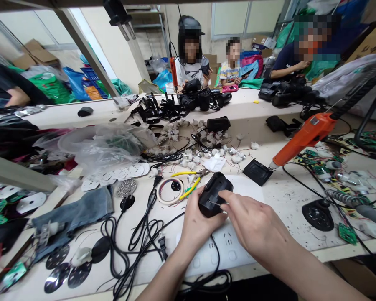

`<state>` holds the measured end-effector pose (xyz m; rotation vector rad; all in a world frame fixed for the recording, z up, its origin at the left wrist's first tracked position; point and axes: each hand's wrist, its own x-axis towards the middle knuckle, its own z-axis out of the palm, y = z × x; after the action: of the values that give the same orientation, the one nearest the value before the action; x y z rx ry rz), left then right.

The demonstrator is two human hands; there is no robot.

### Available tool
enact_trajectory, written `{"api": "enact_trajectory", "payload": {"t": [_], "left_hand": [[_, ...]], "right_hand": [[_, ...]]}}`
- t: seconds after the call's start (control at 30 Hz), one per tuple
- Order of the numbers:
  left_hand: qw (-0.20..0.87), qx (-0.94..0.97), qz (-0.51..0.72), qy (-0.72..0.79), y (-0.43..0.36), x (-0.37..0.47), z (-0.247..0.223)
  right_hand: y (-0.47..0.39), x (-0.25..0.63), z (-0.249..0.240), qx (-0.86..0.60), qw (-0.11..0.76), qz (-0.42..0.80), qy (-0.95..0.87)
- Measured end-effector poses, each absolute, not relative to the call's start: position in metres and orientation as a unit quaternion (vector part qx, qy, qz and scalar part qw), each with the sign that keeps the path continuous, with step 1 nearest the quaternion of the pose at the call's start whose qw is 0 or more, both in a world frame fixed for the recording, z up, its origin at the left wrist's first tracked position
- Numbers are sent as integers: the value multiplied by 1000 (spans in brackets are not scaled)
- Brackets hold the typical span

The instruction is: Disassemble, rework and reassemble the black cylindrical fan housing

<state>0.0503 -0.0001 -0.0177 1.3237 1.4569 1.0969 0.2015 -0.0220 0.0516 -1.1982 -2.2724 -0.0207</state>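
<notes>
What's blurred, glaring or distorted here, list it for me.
Head view, centre: the black housing looks fairly sharp; head view, lower left: a glossy disc shows bright glare; head view, left edge: a co-worker's dark sleeve looks smeared and stretched.

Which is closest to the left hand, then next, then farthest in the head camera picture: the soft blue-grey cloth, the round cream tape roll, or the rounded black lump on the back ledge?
From the left hand:
1. Tape roll, just to its left.
2. Cloth, farther left on the bench.
3. Black lump, far back on the left.
</notes>
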Motion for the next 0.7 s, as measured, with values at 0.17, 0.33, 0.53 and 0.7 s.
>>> {"api": "enact_trajectory", "payload": {"t": [0.17, 0.33, 0.53, 0.7], "left_hand": [[456, 506, 439, 586, -1, 51, -19], [453, 506, 448, 581, -1, 51, -21], [448, 514, 443, 582, 0, 51, -23], [446, 511, 445, 585, -2, 51, -21]], "right_hand": [[-22, 200, 54, -429, 304, 40, -850], [-21, 201, 51, -415, 340, 103, -837], [-19, 203, 47, -431, 312, 12, -847], [-20, 199, 52, -419, 327, 54, -845]]}}
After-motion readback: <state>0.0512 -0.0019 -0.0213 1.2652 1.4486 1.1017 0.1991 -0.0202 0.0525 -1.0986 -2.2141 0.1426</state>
